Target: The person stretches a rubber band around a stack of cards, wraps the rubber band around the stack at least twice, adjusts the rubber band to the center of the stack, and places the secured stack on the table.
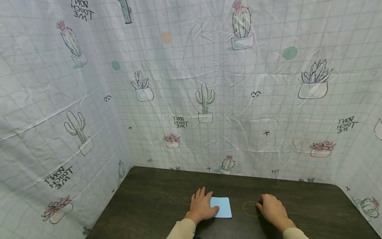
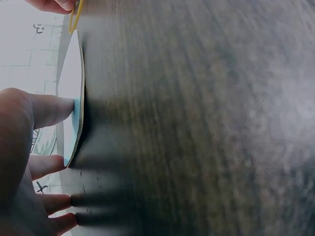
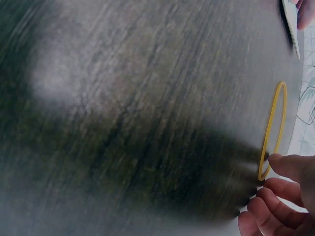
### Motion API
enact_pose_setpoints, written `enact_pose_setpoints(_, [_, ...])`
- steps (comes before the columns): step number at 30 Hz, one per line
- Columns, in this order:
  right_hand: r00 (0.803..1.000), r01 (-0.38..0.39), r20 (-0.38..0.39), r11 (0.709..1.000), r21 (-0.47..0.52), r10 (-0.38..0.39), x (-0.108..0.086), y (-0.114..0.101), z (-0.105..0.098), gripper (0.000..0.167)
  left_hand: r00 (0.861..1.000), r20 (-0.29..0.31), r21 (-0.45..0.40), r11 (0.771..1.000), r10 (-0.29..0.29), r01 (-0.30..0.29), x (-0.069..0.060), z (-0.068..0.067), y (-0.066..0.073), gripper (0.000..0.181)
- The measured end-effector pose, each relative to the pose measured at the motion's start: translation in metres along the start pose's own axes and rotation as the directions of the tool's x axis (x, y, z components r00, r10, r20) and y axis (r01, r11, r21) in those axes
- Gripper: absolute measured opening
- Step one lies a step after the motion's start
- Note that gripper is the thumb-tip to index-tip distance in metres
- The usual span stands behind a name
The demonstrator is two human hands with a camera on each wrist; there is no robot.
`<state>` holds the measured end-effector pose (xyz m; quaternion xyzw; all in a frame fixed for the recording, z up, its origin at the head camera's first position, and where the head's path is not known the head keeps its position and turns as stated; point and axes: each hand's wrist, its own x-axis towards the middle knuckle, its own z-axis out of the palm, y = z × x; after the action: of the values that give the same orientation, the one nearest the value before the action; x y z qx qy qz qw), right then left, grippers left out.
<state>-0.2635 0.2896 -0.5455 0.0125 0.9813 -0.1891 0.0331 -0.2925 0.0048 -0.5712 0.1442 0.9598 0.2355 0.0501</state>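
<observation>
My left hand (image 1: 202,205) lies with fingers spread on and beside a thin light-blue square card (image 1: 223,207) with rounded corners. Its thumb (image 2: 56,109) presses on the top face, while the index fingertip meets the card's edge and the other fingertips touch the table. To the right, my right hand (image 1: 272,209) has curled fingers and pinches the near side of a yellow rubber band (image 3: 281,105) between thumb and index finger. The band forms a loose loop at table height. A small dark spot shows by the thumb tip; what it is cannot be told.
Both hands work over a dark wood-grain table (image 1: 155,199) with rounded far corners. A pale grid curtain (image 1: 185,66) printed with cacti hangs behind the table and along its left and right sides.
</observation>
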Motion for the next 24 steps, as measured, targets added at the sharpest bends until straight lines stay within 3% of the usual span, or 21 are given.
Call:
enact_pose_setpoints(15, [0.995,0.026,-0.098,1.0,0.013,-0.025,0.0015,-0.0004,0.0051,0.015,0.997,-0.067,-0.005,1.0,0.03,-0.03,0.0019,0.0011,0.0029,0.04])
enact_pose_setpoints(24, [0.991,0.037,-0.133,0.999,0.027,-0.033,0.0051,0.0028,0.0055,0.014,0.995,-0.094,-0.107,0.994,-0.016,0.006,0.0049,-0.0019,0.0099,0.046])
